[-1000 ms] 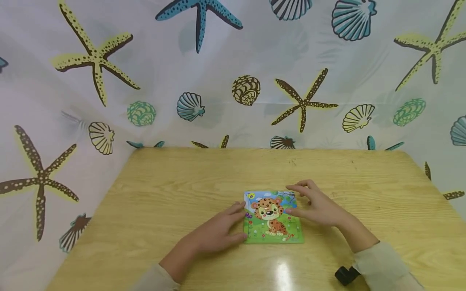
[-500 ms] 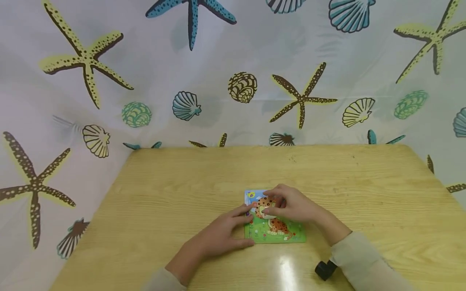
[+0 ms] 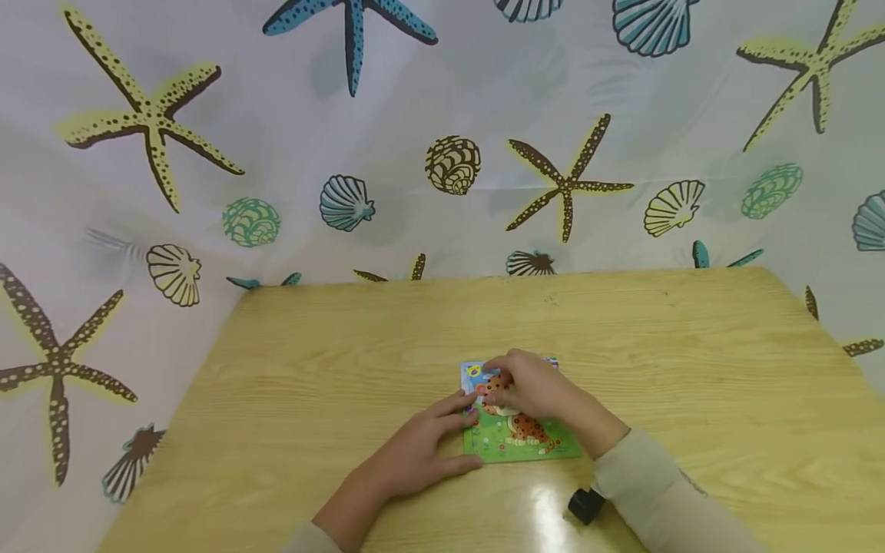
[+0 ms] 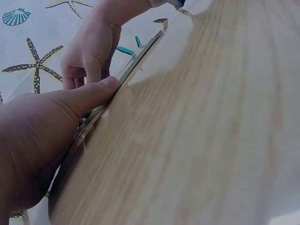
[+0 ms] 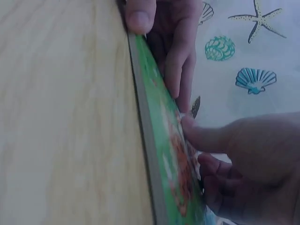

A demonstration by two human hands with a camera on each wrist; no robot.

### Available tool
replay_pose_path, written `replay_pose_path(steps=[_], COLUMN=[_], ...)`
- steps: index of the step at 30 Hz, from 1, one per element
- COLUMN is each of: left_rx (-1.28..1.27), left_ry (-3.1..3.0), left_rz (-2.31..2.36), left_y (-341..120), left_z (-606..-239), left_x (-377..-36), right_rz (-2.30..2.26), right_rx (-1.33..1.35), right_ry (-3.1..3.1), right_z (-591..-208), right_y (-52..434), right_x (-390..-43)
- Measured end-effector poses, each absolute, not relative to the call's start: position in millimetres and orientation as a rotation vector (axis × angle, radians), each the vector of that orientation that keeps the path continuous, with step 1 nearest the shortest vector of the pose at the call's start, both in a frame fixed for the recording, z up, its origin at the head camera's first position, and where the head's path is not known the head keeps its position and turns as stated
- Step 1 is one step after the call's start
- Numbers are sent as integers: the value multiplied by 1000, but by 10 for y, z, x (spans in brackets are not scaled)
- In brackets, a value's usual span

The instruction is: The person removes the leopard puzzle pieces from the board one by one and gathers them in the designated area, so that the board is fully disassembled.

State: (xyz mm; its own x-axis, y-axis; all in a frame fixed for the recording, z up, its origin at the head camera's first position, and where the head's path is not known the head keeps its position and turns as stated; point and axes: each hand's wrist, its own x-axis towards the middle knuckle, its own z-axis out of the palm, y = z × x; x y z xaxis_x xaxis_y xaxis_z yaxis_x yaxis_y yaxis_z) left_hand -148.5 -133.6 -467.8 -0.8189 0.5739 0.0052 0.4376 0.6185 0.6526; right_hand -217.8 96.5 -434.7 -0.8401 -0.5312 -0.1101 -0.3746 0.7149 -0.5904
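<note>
A small picture puzzle (image 3: 505, 447) with a spotted leopard on green grass lies flat near the front of the wooden table (image 3: 346, 346). My left hand (image 3: 452, 430) presses its left edge with straight fingers, the thumb (image 4: 101, 89) laid against the near edge of the puzzle board (image 4: 140, 52). My right hand (image 3: 515, 388) covers the leopard's head, and its curled fingertips pinch at a piece there. In the right wrist view those fingers (image 5: 206, 140) touch the printed face of the puzzle (image 5: 159, 93). The piece itself is hidden under the hand.
A curtain (image 3: 442, 138) printed with starfish and shells hangs round the table at the back and both sides. A black wrist-worn camera (image 3: 586, 505) sits on my right sleeve. Bare tabletop lies to the left, right and behind the puzzle.
My right hand moved left from the puzzle's right edge onto the leopard's head and curled its fingers there. The left hand stayed at the left edge.
</note>
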Motion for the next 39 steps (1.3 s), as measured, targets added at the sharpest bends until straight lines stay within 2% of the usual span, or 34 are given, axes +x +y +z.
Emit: replay_pose_path(steps=[9,23,39], left_rx=[905,949,918], left_ry=[2664,2720,2675], left_rz=[941,889,1015], left_y=[-1336,-1324,-1337], left_z=[-4628,-4654,-4672], left_x=[-1477,-1487,-1496], right_rz=[-730,-795,-1181], right_rx=[-698,-649,-543], right_ry=[2628,2631,2551], right_z=[-4211,-4233,-4389], right_y=[913,916,964], right_x=[-2256,-2307,-2344])
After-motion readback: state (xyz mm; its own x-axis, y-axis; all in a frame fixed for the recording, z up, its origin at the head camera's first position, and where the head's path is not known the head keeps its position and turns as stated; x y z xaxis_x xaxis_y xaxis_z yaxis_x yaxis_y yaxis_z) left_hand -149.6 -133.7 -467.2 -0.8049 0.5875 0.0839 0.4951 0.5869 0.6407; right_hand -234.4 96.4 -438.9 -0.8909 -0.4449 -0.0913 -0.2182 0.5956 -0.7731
